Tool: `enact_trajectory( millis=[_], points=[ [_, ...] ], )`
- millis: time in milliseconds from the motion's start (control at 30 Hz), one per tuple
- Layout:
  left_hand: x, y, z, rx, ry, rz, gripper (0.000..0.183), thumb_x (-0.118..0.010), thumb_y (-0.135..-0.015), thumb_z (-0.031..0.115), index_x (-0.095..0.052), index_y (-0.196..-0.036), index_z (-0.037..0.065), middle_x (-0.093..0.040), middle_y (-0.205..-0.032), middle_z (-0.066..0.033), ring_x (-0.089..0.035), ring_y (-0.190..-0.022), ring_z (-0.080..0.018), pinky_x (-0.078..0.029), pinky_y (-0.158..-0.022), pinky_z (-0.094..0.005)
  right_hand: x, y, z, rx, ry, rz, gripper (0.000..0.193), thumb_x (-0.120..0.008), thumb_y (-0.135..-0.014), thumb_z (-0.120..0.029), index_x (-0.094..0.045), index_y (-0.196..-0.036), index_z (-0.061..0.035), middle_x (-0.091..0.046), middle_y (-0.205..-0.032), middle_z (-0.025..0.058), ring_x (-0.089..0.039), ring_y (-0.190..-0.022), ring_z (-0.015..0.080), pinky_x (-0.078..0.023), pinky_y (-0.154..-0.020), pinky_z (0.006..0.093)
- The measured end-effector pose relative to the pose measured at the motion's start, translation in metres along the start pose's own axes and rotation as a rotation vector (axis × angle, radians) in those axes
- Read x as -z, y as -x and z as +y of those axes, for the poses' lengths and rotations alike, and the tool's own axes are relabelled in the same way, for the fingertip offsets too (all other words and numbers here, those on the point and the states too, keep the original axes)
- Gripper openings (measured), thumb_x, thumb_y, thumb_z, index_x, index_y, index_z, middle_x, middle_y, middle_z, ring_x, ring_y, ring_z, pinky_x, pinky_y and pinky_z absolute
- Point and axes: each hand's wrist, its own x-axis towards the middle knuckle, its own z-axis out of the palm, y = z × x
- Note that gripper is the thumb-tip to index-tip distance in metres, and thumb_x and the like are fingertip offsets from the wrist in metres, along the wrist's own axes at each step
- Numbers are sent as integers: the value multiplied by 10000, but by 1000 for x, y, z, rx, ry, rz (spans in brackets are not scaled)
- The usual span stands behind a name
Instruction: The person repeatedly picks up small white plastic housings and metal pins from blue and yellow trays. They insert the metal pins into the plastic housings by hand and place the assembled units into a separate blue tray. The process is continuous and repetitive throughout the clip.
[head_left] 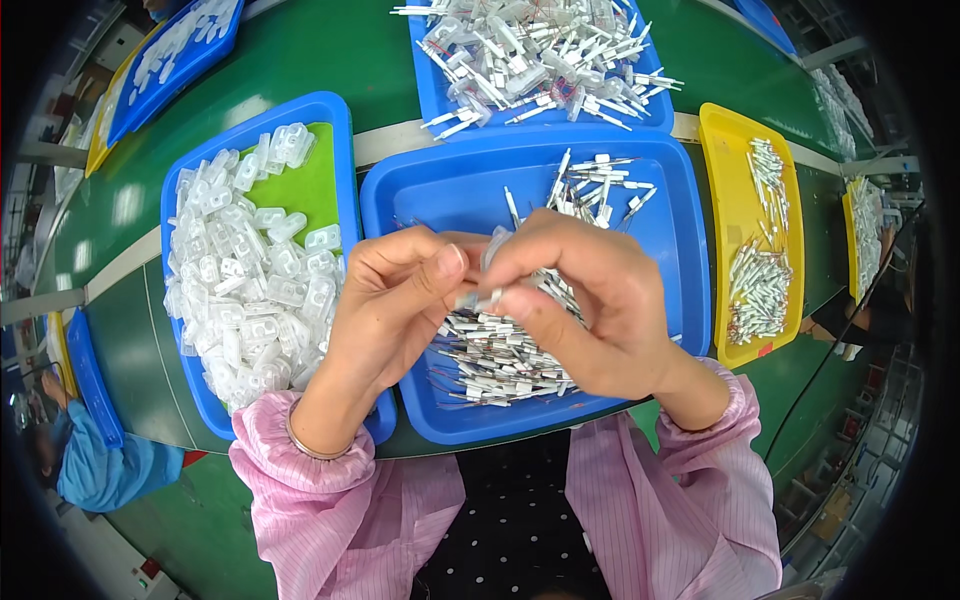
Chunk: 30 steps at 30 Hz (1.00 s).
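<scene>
My left hand (pixel 395 290) and my right hand (pixel 595 300) meet above the middle blue tray (pixel 375 215), both with fingers pinched. A small translucent plastic casing (pixel 495 245) shows at my right fingertips. Just below it, a small whitish part (pixel 483 299) sits by my right thumb, partly blurred. What my left thumb and forefinger grip is hidden between the hands. Beneath them in the tray lie many slim white parts with thin wires (pixel 510 365), bunched at the near side, with a looser cluster (pixel 605 185) at the far side.
At left, a blue tray (pixel 345 130) with a green bottom holds many translucent casings (pixel 235 290). A far blue tray (pixel 425 95) carries wired assemblies (pixel 545 55). To the right stands a yellow tray (pixel 720 150) of white parts (pixel 760 290). Another person's blue sleeve (pixel 120 465) appears far left.
</scene>
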Motion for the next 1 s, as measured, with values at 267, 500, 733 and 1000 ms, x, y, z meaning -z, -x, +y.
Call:
enact_trajectory(
  millis=[267,500,733,1000],
  points=[
    [13,-2,3,213,112,58,111,-527,-869,86,-539,-802,-1,-606,-961,-170,-620,-808,-187,-535,-726,-324,2,5,1,257,496,-401,161,-595,-605,14,-511,-739,-16,-452,-818,77,-458,-811,252,-432,-674,338],
    [3,-4,19,231,-22,-104,349,-519,-819,-24,-451,-1159,-57,-518,-1135,-238,-558,-1016,-285,-478,-857,-399,19,3,-2,148,200,-99,123,-593,-687,59,-576,-801,18,-555,-825,101,-527,-757,207,-434,-659,284],
    [7,-3,10,33,65,-147,418,-540,-803,-6,-414,-1198,-51,-501,-1126,-226,-517,-1065,-340,-463,-882,-452,22,15,-8,42,254,276,146,-624,-680,99,-617,-808,31,-586,-730,105,-552,-632,163,-414,-566,240],
    [10,-4,7,-14,82,-172,393,-508,-826,-12,-426,-1210,11,-508,-1145,-200,-519,-1058,-348,-475,-855,-482,24,18,-14,141,502,251,177,-654,-607,94,-614,-765,25,-555,-673,97,-511,-545,173,-377,-475,260]
  ],
)
